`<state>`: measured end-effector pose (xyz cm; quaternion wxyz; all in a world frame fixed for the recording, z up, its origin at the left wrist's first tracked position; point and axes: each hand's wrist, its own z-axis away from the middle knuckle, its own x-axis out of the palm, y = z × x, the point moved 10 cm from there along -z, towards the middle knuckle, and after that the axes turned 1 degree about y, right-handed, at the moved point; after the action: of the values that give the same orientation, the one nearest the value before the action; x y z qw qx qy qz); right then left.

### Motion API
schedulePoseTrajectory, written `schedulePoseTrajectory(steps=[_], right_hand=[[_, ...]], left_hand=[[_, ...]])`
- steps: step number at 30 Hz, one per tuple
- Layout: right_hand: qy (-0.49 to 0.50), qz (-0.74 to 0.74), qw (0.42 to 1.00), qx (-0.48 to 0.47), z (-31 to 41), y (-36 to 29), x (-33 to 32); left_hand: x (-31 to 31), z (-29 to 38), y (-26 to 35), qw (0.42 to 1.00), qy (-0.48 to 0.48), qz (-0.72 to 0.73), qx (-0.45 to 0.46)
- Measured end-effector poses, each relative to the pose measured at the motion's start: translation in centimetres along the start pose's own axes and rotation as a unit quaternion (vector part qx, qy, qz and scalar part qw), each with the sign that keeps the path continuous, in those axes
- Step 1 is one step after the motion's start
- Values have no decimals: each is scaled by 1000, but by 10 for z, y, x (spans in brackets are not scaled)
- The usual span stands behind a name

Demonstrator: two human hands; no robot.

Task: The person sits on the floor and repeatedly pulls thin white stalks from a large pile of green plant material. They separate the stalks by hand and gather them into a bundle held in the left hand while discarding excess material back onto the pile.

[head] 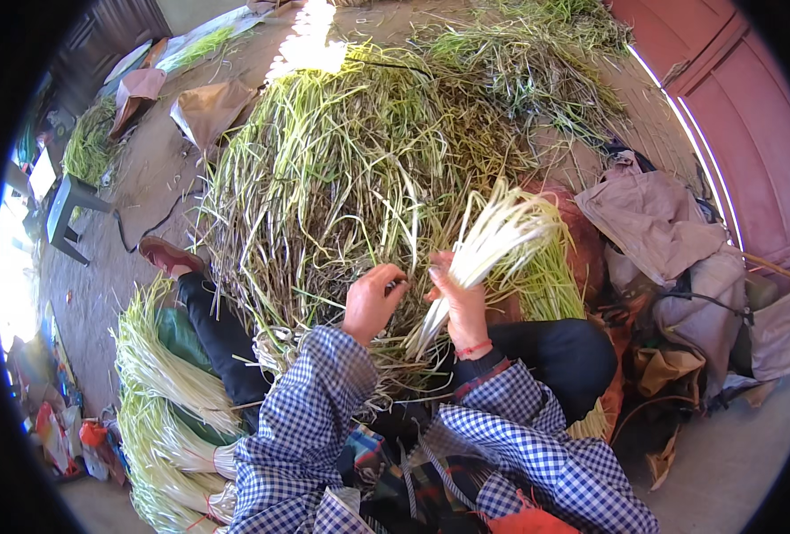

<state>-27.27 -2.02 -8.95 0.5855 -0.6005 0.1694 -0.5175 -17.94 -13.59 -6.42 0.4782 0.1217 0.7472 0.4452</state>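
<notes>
My right hand (pixel 463 307) grips a bunch of pale, peeled-looking stalks (pixel 495 240), perhaps blanched chives. Its leafy tops fan up to the right and its lower ends point down and left. Left of it, my left hand (pixel 371 300) is curled, thumb and fingers close together, in front of a large heap of green and dry brown stalks (pixel 341 160). A small dark spot shows between those fingers; whether they hold anything is unclear. Several pale bundles (pixel 175 387) lie by my left leg, some bound with red ties. More yellow-green stalks (pixel 548 287) lie beyond my right knee.
Crumpled cloth and sacks (pixel 662 220) lie on the right, below a red door (pixel 755 120). On the left stand a grey plastic stool (pixel 75 207) and a brown sack (pixel 211 110), with a black cable (pixel 141 233) along the floor. Another stalk pile (pixel 535 67) lies behind.
</notes>
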Motion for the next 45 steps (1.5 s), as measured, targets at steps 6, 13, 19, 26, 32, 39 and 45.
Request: schedulePoseTrajectory(steps=[6, 13, 19, 26, 32, 39, 45], right_hand=[[-3, 33, 999, -5, 8, 6, 5], [56, -36, 997, -38, 15, -16, -5], [74, -55, 994, -51, 18, -41, -18], [11, -38, 998, -39, 31, -41, 12], [-60, -1, 998, -3, 43, -41, 26], [-87, -4, 996, -7, 43, -45, 33], [-132, -35, 991, -20, 49, -56, 36]], left_hand=[[-11, 22, 12, 990, 22, 135, 17], [-34, 43, -55, 986, 59, 71, -137], [-110, 83, -146, 944, 121, -112, -287], [-48, 48, -25, 994, -47, -95, -29], [-11, 30, 23, 974, -81, 209, -14], [-3, 34, -1, 901, -86, 414, -98], [-6, 36, -28, 898, -43, 407, -158]])
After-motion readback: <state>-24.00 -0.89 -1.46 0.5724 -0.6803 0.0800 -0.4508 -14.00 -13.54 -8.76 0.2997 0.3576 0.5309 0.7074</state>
